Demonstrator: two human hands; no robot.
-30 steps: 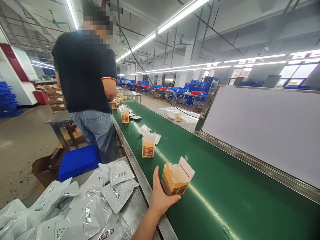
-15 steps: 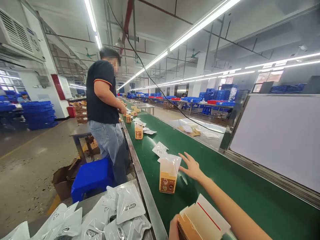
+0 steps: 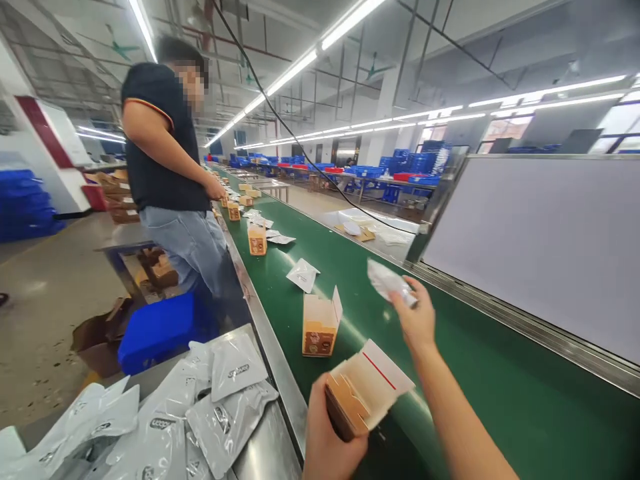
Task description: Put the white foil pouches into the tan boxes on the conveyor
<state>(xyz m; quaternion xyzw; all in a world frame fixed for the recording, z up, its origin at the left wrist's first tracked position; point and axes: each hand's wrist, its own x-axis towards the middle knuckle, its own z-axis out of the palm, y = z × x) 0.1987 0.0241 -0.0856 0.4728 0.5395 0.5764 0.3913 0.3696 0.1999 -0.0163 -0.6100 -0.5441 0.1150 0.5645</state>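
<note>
My left hand (image 3: 333,433) is wrapped round an orange-brown cardboard box (image 3: 350,403) whose flaps are up, one with a red strip. Over the green conveyor belt (image 3: 465,373), my right hand (image 3: 416,313) grips a white pouch (image 3: 387,280) by one end, apart from the box. A second open box (image 3: 319,333) stands upright on the belt just beyond the held one. Behind it lies another white pouch (image 3: 303,275), flat on the belt.
Several white pouches (image 3: 225,400) are piled on a metal table at lower left. A co-worker (image 3: 165,147) stands beside the belt farther up, near a blue stool (image 3: 160,330). More boxes (image 3: 257,239) and pouches line the belt. A pale panel (image 3: 540,247) borders the right side.
My right hand has taken a white pouch from by the standing box and drawn it to the right. The held box has come further into view as the camera turned.
</note>
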